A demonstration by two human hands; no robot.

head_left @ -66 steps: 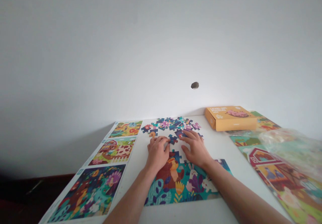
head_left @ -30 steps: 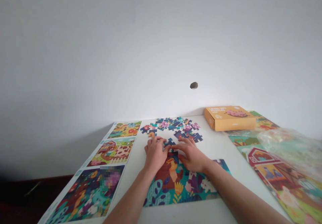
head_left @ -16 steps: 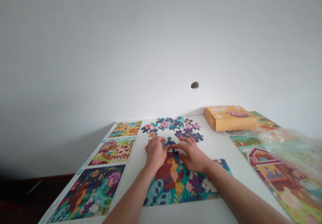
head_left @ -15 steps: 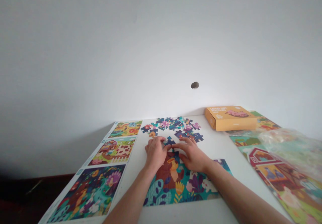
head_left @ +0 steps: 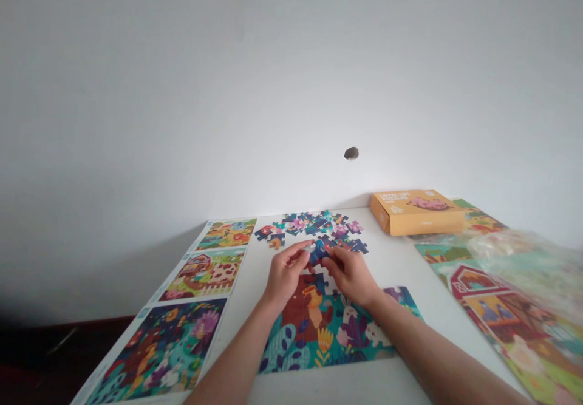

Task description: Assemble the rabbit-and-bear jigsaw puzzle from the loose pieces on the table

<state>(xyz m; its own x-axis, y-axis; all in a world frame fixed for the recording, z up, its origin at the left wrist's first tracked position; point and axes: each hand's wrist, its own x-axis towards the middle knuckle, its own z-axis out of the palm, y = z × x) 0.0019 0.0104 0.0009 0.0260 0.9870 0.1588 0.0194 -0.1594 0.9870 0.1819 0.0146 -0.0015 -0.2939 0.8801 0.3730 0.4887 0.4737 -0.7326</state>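
A dark blue puzzle piece is held up between my two hands, above the top edge of the partly joined puzzle. My left hand pinches its left side between thumb and forefinger. On the other side, the fingers of my right hand are closed on its right edge. The joined part shows a brown bear, white rabbits and plants, and its upper edge is uneven. My wrists and forearms hide some of it. Just beyond my hands lies a pile of loose puzzle pieces.
On the left lies a sheet with three printed pictures. A yellow puzzle box stands at the back right against the wall. Clear plastic wrap covers part of a farm picture on the right. The wall has a hole.
Both hands have lifted from the puzzle's top edge with the dark blue piece, now raised and turned between the fingers. More of the rabbit at the puzzle's middle shows.
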